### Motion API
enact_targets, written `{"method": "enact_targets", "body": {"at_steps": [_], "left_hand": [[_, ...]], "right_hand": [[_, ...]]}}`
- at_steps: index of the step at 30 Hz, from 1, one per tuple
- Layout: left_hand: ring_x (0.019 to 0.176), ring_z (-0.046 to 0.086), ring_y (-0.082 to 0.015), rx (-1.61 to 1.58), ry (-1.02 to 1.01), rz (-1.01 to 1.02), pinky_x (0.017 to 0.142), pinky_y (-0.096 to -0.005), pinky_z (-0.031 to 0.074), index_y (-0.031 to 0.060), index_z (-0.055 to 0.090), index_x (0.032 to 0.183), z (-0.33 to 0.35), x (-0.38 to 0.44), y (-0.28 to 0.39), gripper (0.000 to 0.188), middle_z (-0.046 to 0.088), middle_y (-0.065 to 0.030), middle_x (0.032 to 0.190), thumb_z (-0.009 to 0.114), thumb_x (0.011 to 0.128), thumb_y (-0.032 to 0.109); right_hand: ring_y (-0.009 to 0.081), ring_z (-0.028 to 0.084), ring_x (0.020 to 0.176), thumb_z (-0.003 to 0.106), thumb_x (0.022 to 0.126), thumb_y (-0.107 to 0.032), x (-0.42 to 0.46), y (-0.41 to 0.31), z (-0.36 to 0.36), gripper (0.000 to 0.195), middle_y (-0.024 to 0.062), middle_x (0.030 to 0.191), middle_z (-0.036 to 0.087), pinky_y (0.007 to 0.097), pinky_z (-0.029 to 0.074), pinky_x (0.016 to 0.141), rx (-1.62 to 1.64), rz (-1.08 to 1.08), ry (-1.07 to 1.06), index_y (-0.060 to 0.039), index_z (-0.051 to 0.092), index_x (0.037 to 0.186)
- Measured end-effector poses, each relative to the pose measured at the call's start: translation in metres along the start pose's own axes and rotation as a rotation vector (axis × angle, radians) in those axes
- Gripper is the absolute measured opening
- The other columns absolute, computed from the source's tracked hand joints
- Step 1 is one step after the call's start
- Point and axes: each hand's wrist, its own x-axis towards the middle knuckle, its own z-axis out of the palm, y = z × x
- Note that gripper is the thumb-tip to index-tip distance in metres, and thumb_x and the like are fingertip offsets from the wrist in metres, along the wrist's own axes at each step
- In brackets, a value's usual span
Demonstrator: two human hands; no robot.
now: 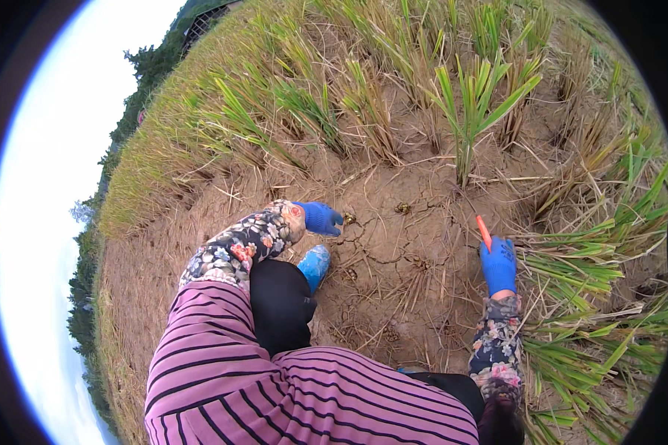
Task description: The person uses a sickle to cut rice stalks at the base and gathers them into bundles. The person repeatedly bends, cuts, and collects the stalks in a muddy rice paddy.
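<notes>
My left hand (pixel 322 218), in a blue work glove, is held over the cracked soil beside a cut stubble base (pixel 349 218); nothing shows in it, and its fingers look slightly apart. At the right, my gloved right hand (pixel 499 260) grips the orange handle of a tool (pixel 484 232). A thin dark part of the tool runs from the handle towards the foot of a green-leaved rice-like clump (pixel 465 147); its tip is hard to make out. Cut leafy stalks (pixel 576 267) lie on the ground just right of that hand.
Standing clumps of grassy stalks (pixel 367 117) rise across the far side. Low cut stubble (pixel 403 208) and loose straw (pixel 409 289) dot the cracked soil. A blue boot (pixel 315 267) stands near my left hand. More cut stalks (pixel 579 356) lie along the right.
</notes>
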Motion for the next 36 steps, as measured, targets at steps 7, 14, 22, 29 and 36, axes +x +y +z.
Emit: {"method": "enact_targets", "body": {"at_steps": [7,14,22,29,36], "left_hand": [[0.118,0.052,-0.0351,0.054,0.241,0.04,0.1,-0.0433,0.041,0.0089,0.059,0.121,0.003,0.048,-0.097,0.058,0.057,-0.0157,0.125,0.058,0.085,0.054],[0.127,0.044,-0.038,-0.178,0.442,0.061,0.107,-0.0436,0.035,0.0003,0.043,0.137,-0.002,0.165,-0.198,0.093,0.045,-0.023,0.138,0.06,0.077,0.07],[0.131,0.039,-0.0411,-0.689,1.033,0.11,0.109,-0.0431,0.033,-0.0054,0.017,0.146,-0.072,0.342,-0.227,0.125,0.035,-0.0314,0.142,0.073,0.063,0.07],[0.106,0.062,-0.0317,-1.208,0.954,0.283,0.091,-0.0413,0.049,0.0013,0.053,0.126,-0.091,0.421,-0.278,0.069,0.063,-0.0188,0.115,0.077,0.075,0.042],[0.109,0.058,-0.0392,-1.226,0.862,0.373,0.093,-0.043,0.047,0.0001,0.053,0.123,-0.092,0.483,-0.319,0.074,0.059,-0.0266,0.117,0.073,0.074,0.053]], "right_hand": [[0.0367,0.057,0.082,0.06,0.087,-0.027,0.01,-0.045,0.026,0.025,0.0192,0.081,0.061,0.0459,0.044,0.076,0.037,0.053,-0.093,-0.0018,0.061,0.087],[0.0172,0.057,0.059,0.057,0.094,-0.033,0.07,-0.129,0.068,0.031,0.0044,0.064,0.054,0.0339,0.048,0.056,0.681,0.272,-0.309,-0.0027,0.059,0.087],[0.0139,0.048,0.043,0.056,0.095,-0.038,0.175,-0.221,0.206,0.033,0.0011,0.06,0.05,0.0305,0.043,0.041,0.929,0.772,-0.446,-0.0068,0.055,0.085],[0.0146,0.043,0.041,0.054,0.095,-0.044,0.253,-0.307,0.369,0.039,-0.0004,0.057,0.046,0.033,0.041,0.041,1.224,0.962,-0.603,-0.0068,0.054,0.082],[0.0155,0.045,0.04,0.054,0.095,-0.043,0.277,-0.327,0.412,0.039,0.0014,0.056,0.048,0.0341,0.041,0.037,1.11,1.087,-0.527,-0.0085,0.051,0.078]]}}
